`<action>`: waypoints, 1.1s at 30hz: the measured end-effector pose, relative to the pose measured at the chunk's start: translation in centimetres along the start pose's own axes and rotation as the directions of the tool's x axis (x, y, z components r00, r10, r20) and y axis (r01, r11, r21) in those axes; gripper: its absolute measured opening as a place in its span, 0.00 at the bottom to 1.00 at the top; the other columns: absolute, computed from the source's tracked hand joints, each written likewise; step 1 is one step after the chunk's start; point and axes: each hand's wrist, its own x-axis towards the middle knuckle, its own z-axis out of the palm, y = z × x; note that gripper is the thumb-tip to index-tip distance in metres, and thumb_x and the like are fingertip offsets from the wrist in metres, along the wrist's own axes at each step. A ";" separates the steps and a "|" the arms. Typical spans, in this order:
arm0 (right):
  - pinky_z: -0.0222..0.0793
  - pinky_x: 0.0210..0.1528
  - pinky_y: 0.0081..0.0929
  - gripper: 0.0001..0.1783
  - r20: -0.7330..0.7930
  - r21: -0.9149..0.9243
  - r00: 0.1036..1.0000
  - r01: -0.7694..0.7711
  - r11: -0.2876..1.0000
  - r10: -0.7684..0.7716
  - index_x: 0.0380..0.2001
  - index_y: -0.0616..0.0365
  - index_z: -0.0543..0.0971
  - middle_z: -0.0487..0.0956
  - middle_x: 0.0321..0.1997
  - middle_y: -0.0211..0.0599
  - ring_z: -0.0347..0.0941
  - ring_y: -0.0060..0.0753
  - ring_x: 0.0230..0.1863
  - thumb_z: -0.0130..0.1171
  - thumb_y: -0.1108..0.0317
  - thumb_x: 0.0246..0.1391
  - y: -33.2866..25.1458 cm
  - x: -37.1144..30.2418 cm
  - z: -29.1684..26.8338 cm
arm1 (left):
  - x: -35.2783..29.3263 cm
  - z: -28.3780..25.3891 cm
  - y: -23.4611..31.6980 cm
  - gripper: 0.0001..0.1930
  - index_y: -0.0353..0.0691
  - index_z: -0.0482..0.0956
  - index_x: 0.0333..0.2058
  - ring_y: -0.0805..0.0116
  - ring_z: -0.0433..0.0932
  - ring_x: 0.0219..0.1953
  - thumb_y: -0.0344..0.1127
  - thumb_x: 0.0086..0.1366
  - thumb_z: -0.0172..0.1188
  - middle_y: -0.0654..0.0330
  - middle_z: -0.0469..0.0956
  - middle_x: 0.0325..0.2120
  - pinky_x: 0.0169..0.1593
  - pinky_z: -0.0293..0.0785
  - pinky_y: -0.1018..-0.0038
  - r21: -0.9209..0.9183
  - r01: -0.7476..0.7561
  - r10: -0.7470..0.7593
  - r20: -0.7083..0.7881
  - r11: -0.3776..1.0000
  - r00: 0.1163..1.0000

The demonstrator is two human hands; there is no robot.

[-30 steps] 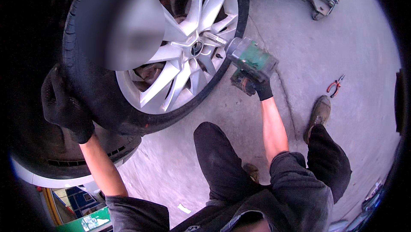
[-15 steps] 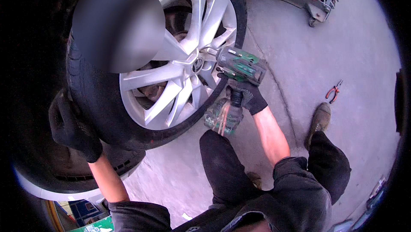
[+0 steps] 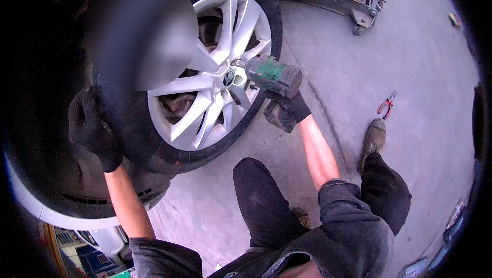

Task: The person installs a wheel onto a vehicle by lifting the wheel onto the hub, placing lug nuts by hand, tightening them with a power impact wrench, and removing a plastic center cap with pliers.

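Note:
A silver multi-spoke alloy wheel carries a black tire and stands upright at the car's wheel arch. In my right hand, gloved in black, is a green and dark grey cordless impact wrench. My fingers wrap its handle, and its battery hangs below. The wrench's nose reaches a bolt hole next to the wheel's centre cap. My left hand, gloved too, is closed against the tire's left side; its fingertips are partly lost in shadow. A blurred disc hides the wheel's upper left.
A floor jack with an orange handle stands beyond the tire. Pliers with red handles lie on the grey floor near my right shoe. The car's pale bumper edge curves below my left hand. Farther right lies a small yellowish object.
The view has shifted, so the jack, pliers and floor sit farther left. The wrench has tilted in my right hand, its battery swinging up nearer the wrist. Its nose stays at the bolt hole.

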 end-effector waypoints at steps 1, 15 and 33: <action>0.64 0.57 0.32 0.22 0.068 -0.235 0.992 0.121 0.964 -0.108 0.49 0.52 0.74 0.73 0.52 0.31 0.68 0.28 0.53 0.56 0.78 0.49 -1.9 0.1 -0.7 | -0.1 0.6 0.2 0.13 0.39 0.79 0.42 0.57 0.78 0.40 0.25 0.57 0.57 0.53 0.78 0.39 0.42 0.76 0.69 -0.054 0.052 -0.053 -0.017 0.997 0.998; 0.61 0.59 0.34 0.23 0.199 0.129 0.971 -0.163 0.978 0.136 0.53 0.55 0.71 0.71 0.57 0.37 0.66 0.36 0.57 0.56 0.63 0.54 0.3 -4.0 -0.7 | 0.0 0.2 0.3 0.11 0.36 0.79 0.42 0.61 0.78 0.42 0.26 0.59 0.57 0.52 0.78 0.39 0.44 0.75 0.70 0.033 -0.025 0.024 0.027 0.999 0.999; 0.59 0.63 0.33 0.29 0.296 0.395 0.937 -0.296 0.870 0.184 0.63 0.56 0.55 0.64 0.62 0.39 0.63 0.31 0.60 0.46 0.67 0.60 6.3 -4.1 2.9 | 0.5 0.6 0.3 0.12 0.35 0.79 0.42 0.57 0.78 0.43 0.25 0.57 0.58 0.52 0.79 0.39 0.45 0.76 0.68 -0.012 -0.076 0.076 -0.006 0.997 0.997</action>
